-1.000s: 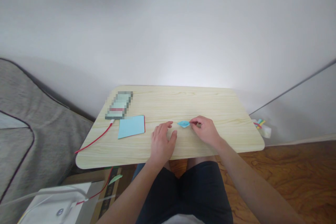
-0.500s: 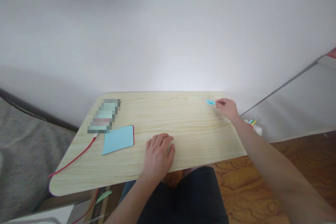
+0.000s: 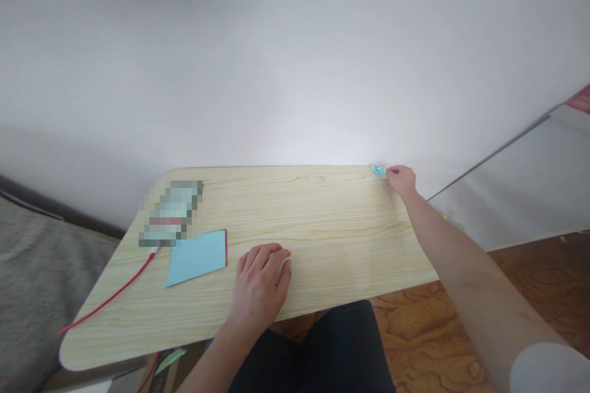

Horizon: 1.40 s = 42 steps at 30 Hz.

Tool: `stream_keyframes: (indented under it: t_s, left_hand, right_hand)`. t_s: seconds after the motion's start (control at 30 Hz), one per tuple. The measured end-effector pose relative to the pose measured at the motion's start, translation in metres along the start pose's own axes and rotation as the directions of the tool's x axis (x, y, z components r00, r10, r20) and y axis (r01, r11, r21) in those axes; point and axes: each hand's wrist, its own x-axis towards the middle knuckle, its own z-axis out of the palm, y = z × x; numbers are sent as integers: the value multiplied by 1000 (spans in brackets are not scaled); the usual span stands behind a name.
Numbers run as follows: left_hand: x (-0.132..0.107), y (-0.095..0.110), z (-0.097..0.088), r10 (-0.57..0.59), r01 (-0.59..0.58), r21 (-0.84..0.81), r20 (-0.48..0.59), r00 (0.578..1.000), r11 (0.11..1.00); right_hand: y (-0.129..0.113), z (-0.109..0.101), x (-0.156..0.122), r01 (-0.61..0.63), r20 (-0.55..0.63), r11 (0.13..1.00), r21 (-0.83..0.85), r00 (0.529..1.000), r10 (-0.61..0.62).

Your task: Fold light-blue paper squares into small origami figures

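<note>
My right hand [image 3: 402, 179] reaches to the far right corner of the wooden table [image 3: 322, 227] and pinches a small folded blue paper piece [image 3: 378, 169] at the table's back edge. My left hand [image 3: 261, 279] rests flat on the table near the front edge, fingers loosely spread, holding nothing. A stack of blue square paper [image 3: 197, 256] with a red edge lies just left of my left hand.
A blurred phone [image 3: 171, 212] lies at the back left of the table, with a red cable [image 3: 110, 299] running off the left edge. A white wall stands behind the table. Grey fabric [image 3: 32, 270] lies at the left, wooden floor [image 3: 530, 270] at the right.
My right hand has carried the small blue paper piece from the table's middle to the far right corner. My left hand has stayed flat on the table.
</note>
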Motion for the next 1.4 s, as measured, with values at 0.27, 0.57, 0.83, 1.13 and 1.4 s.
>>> stream_keyframes:
  t_s: [0.27, 0.57, 0.83, 1.13, 1.4]
  left_hand:
    - [-6, -16, -8, -9, 10, 24, -43, 999, 1000]
    - [-13, -39, -20, -75, 90, 145, -107, 991, 985]
    - [-30, -75, -43, -149, 185, 221, -170, 974, 958]
    - [-43, -100, -56, -183, 221, 253, -164, 969, 942]
    - [-44, -97, -58, -182, 214, 252, -142, 973, 944]
  right_hand:
    - [8, 1, 3, -34, -9, 999, -34, 999, 34]
    - [13, 7, 20, -41, 8, 999, -4, 999, 41]
    - [15, 6, 23, -90, -19, 995, 46, 996, 91]
    - [2, -1, -20, -61, -79, 997, 49, 995, 65]
    - [-37, 14, -84, 117, -6, 986, 121, 993, -118]
